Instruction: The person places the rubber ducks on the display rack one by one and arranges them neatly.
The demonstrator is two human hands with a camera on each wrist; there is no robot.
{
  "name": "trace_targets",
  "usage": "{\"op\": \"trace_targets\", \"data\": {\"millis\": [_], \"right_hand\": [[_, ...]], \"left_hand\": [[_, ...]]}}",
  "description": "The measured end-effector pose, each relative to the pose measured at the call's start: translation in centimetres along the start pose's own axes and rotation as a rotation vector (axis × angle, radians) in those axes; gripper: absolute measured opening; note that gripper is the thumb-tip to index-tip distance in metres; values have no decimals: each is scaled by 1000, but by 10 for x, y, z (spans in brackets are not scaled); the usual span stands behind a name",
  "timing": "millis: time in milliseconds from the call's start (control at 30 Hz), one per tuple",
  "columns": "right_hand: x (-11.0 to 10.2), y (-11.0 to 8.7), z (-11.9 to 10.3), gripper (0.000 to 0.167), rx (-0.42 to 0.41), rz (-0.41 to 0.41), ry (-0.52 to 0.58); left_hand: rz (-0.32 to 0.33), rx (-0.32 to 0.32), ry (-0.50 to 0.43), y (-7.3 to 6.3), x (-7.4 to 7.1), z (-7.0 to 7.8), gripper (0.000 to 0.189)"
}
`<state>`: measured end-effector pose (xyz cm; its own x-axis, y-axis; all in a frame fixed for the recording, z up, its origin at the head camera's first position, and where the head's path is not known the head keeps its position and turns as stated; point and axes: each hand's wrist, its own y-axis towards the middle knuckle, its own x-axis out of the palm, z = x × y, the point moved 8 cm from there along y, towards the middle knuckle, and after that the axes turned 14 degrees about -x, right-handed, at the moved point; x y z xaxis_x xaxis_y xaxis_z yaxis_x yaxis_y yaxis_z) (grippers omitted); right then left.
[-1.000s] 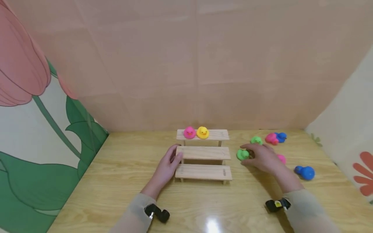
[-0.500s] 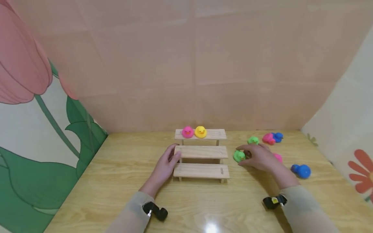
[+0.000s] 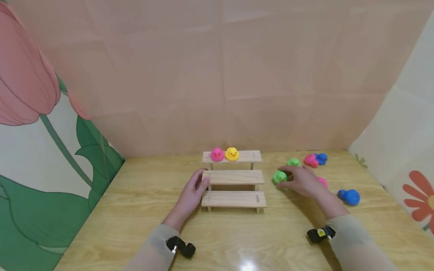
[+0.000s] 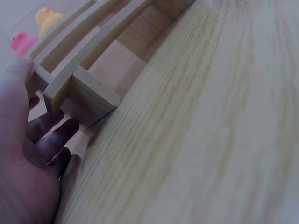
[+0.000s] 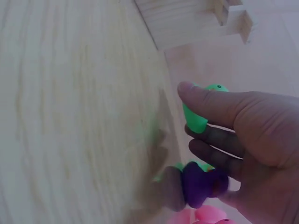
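Observation:
A three-step wooden stand (image 3: 234, 177) stands mid-table, with a pink rubber duck (image 3: 217, 154) and a yellow rubber duck (image 3: 232, 154) on its top step. My left hand (image 3: 192, 190) holds the stand's left end, thumb against the middle step and fingers around the side. To the right of the stand, my right hand (image 3: 301, 182) pinches a green rubber duck (image 3: 279, 177) between thumb and fingers. In the right wrist view that green duck (image 5: 195, 120) looks raised off the table, partly covered by the thumb. A dark purple duck (image 5: 196, 184) is below the fingers.
Beyond my right hand lie another green duck (image 3: 293, 162), a pink duck (image 3: 310, 160) and a blue duck (image 3: 321, 159) touching it. A second pink duck (image 3: 323, 182) is partly hidden by the hand. A blue duck (image 3: 350, 197) lies on its side farther right.
My right hand has closed on the green duck and lifted it slightly, turning it a little. My left hand stays at the stand. The head view has shifted slightly.

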<state>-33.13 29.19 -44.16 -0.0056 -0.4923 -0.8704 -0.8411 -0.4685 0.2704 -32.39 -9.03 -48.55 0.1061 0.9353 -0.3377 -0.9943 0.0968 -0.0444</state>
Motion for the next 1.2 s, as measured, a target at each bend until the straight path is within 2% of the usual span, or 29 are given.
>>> {"op": "trace_targets", "data": {"millis": [167,400,733,1033,1200], "right_hand": [[-9,0,-6,65,38,36,63],[-21,9,-20,70,29,113,137],[-35,10,-26,70,44,210,238],[-39,15,-35,78,73,224,290],[-39,23,-41,73,37,239,319]], "left_hand": [[-1,-6,0,1,0,-5,64],[7,-8,-4,2,-3,-7,68],[4,-1,-2,4,-1,-8,66],[7,1,14,4,-1,-7,70],[7,-17,8,3,0,-8,69]]}}
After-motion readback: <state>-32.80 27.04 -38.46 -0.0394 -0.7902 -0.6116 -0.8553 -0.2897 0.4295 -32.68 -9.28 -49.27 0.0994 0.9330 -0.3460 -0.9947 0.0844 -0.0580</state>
